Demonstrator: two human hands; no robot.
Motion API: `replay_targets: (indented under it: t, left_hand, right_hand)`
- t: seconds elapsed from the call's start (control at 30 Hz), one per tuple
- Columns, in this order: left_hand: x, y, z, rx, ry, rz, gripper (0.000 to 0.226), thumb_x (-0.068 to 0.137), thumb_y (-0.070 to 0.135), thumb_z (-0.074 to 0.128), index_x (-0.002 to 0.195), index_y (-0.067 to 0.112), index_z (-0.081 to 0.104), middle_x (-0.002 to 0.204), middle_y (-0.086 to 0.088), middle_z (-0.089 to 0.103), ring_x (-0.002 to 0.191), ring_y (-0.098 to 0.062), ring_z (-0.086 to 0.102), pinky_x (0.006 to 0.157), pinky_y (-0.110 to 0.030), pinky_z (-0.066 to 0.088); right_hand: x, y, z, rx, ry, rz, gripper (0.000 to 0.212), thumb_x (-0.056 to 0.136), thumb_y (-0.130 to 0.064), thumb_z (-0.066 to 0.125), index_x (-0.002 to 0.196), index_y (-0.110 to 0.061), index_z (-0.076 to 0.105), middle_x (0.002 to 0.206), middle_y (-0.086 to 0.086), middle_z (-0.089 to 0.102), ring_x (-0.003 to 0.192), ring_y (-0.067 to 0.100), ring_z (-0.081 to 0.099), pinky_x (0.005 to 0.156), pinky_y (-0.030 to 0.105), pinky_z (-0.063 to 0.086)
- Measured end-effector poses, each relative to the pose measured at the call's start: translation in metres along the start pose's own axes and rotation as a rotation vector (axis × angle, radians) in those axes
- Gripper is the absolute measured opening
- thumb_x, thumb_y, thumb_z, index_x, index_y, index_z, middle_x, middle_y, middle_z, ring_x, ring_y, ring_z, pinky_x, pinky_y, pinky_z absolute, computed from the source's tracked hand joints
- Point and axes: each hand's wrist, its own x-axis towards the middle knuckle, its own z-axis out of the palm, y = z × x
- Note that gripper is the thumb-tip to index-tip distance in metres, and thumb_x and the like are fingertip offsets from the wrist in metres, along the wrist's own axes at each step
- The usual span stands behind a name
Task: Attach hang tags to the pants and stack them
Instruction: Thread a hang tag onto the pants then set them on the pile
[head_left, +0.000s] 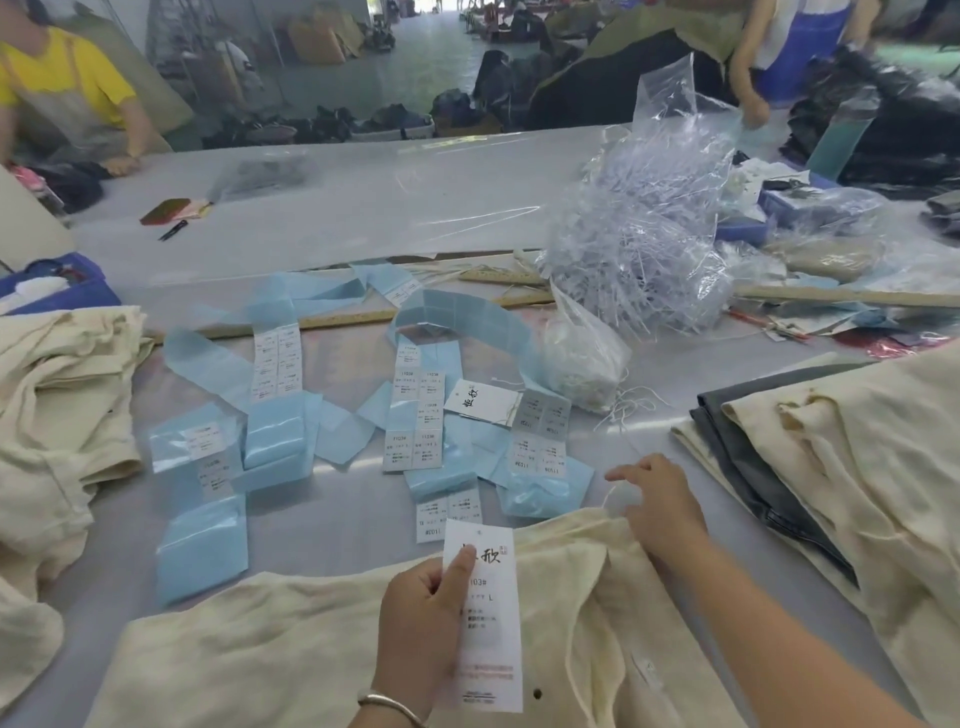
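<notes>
Our left hand (423, 618) pinches the hang tag (485, 618) with the thumb laid across its printed face and the fingers curled behind it, so the card stands upright over the cream pants (322, 654) spread in front of us. Just right of the tag, our right hand (660, 506) rests on the waistband edge of the pants with its fingers bent loosely around a thin white string (613, 493); whether it truly grips the string we cannot tell. To do this well, we judge, we should keep the tag steady, thread the string through the tag's top hole, and loop it at the waistband. Beyond the tag lie blue sticker strips (415, 415); far right of it, stacked pants (831, 467).
</notes>
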Motion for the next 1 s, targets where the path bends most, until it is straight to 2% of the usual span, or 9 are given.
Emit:
replay_targets:
  t: [0.07,0.2,0.33,0.4,0.53,0.67,0.73,0.87,1.0]
  left_hand:
    - [-0.001,-0.003,-0.001,0.012,-0.009,-0.003,0.052,0.087,0.042,0.065,0.05,0.02,0.036,0.048,0.002,0.035,0.047,-0.014,0.032,0.049,-0.025,0.026]
    - [-0.004,-0.002,-0.004,-0.006,-0.019,-0.021,0.056,0.087,0.044,0.065,0.048,0.02,0.033,0.048,0.002,0.034,0.048,-0.015,0.032,0.048,-0.024,0.026]
    - [-0.01,0.0,-0.006,-0.043,-0.015,-0.033,0.056,0.087,0.042,0.066,0.047,0.02,0.033,0.049,0.002,0.034,0.048,-0.015,0.032,0.048,-0.024,0.026]
    - [-0.014,0.001,-0.009,-0.046,-0.01,-0.021,0.058,0.086,0.041,0.067,0.045,0.02,0.032,0.046,0.005,0.033,0.045,-0.013,0.03,0.044,-0.02,0.025]
    - [-0.021,0.0,-0.018,-0.075,0.021,-0.022,0.059,0.088,0.037,0.067,0.044,0.021,0.03,0.047,0.006,0.03,0.044,-0.011,0.028,0.042,-0.017,0.024]
    - [-0.031,-0.004,-0.028,-0.191,0.016,-0.088,0.04,0.086,0.037,0.069,0.056,0.016,0.051,0.052,-0.003,0.042,0.048,-0.016,0.038,0.046,-0.023,0.031]
    - [-0.038,-0.005,-0.032,-0.244,0.008,-0.108,0.034,0.086,0.038,0.069,0.068,0.011,0.06,0.057,-0.009,0.049,0.051,-0.018,0.044,0.05,-0.026,0.035]
    - [-0.05,-0.009,-0.048,-0.33,0.079,-0.145,0.035,0.086,0.035,0.07,0.065,0.009,0.061,0.055,-0.009,0.052,0.046,-0.017,0.047,0.047,-0.024,0.038]
    - [-0.058,-0.017,-0.069,-0.418,0.175,-0.177,0.031,0.086,0.033,0.07,0.075,0.005,0.066,0.063,-0.013,0.053,0.058,-0.022,0.048,0.059,-0.035,0.043]
  right_hand:
    - [0.013,0.003,0.001,-0.027,-0.074,-0.016,0.04,0.08,-0.005,0.059,0.106,-0.034,0.065,0.109,-0.004,0.044,0.113,0.017,0.038,0.091,0.028,0.042]
    - [0.026,0.002,0.003,-0.04,-0.107,-0.028,0.018,0.077,-0.02,0.073,0.072,-0.032,0.062,0.096,-0.01,0.045,0.101,0.012,0.039,0.081,0.025,0.037]
    - [0.028,-0.004,0.002,-0.23,-0.106,-0.074,0.013,0.087,-0.017,0.062,0.077,-0.023,0.058,0.101,-0.005,0.045,0.101,0.017,0.041,0.084,0.028,0.042]
    - [0.028,-0.01,-0.006,-0.194,-0.028,-0.025,0.024,0.091,-0.009,0.054,0.07,-0.022,0.054,0.098,0.001,0.048,0.099,0.022,0.044,0.077,0.031,0.041]
    - [0.011,-0.031,-0.032,0.371,0.129,0.032,0.02,0.093,-0.004,0.052,0.076,-0.014,0.052,0.079,0.001,0.057,0.074,0.018,0.05,0.063,0.029,0.036]
    - [-0.026,-0.069,-0.056,0.931,-0.106,-0.065,0.014,0.093,0.005,0.052,0.084,-0.005,0.054,0.066,0.011,0.064,0.052,0.015,0.048,0.049,0.022,0.039]
    - [-0.042,-0.087,-0.062,1.074,-0.193,-0.081,0.012,0.094,0.005,0.052,0.087,-0.005,0.053,0.065,0.013,0.063,0.049,0.016,0.048,0.047,0.022,0.038]
    - [-0.071,-0.123,-0.056,1.305,-0.321,-0.071,0.013,0.092,0.004,0.053,0.096,-0.008,0.055,0.065,0.013,0.064,0.048,0.015,0.043,0.045,0.019,0.033]
    - [-0.093,-0.157,-0.034,1.468,-0.471,-0.028,0.02,0.089,0.001,0.057,0.102,-0.01,0.066,0.071,0.012,0.068,0.055,0.013,0.054,0.049,0.019,0.041]
